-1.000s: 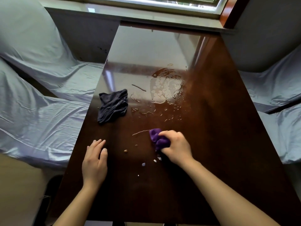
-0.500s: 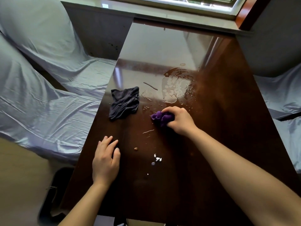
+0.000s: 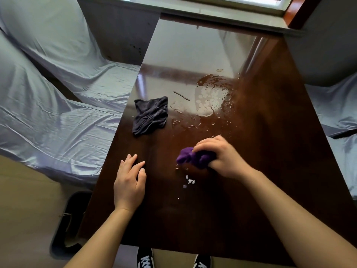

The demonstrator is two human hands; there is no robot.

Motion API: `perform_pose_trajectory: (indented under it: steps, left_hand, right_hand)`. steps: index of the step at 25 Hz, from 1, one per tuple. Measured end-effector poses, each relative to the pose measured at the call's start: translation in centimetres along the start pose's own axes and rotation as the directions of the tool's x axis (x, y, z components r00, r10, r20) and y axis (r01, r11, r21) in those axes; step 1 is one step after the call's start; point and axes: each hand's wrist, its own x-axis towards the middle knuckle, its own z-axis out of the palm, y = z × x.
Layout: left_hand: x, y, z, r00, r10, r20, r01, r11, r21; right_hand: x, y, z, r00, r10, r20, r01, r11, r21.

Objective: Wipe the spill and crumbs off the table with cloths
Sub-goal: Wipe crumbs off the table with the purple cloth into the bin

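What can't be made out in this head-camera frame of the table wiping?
- Head view: purple cloth mostly hidden under the right hand, whose grip is motion-blurred.
- Head view: far edge of the spill lost in window glare on the table.
- Head view: white crumbs too small to identify.
- Head view: shoes cut off by the bottom edge.

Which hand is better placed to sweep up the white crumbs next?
Right. The right hand grips the purple cloth just beyond the white crumbs; the left hand lies flat, holding nothing.
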Motion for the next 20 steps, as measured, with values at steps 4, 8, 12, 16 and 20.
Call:
perform_pose_trajectory:
  steps: [4,8,12,16,20]
  left_hand:
    - [-0.1,0.0,-0.1,1.000,0.004,-0.001,-0.004,1.000,-0.023]
    - [-0.1,-0.1,0.0,1.000,0.005,0.001,-0.004,1.000,-0.029]
    - [-0.1,-0.2,-0.1,1.000,0.006,0.000,-0.006,0.999,-0.041]
    - [0.0,-0.1,-0.2,1.000,-0.011,-0.012,0.010,0.997,-0.083]
    - [-0.1,-0.1,-0.5,0.999,-0.006,-0.038,0.000,0.988,-0.154]
  right_hand:
    - [-6.8,4.0,-1.6,0.878,0.446,-0.172,-0.444,0.894,0.054]
    - [-9.3,4.1,2.0,0.752,0.602,-0.268,-0.620,0.784,0.021]
    - [-7.4,0.0,6.6,0.770,0.527,-0.361,-0.568,0.823,-0.010]
    - [-4.7,-4.7,10.5,0.818,0.476,-0.322,-0.472,0.876,0.096]
    - [-2.6,-6.5,9.4,0.863,0.428,-0.269,-0.359,0.893,0.271]
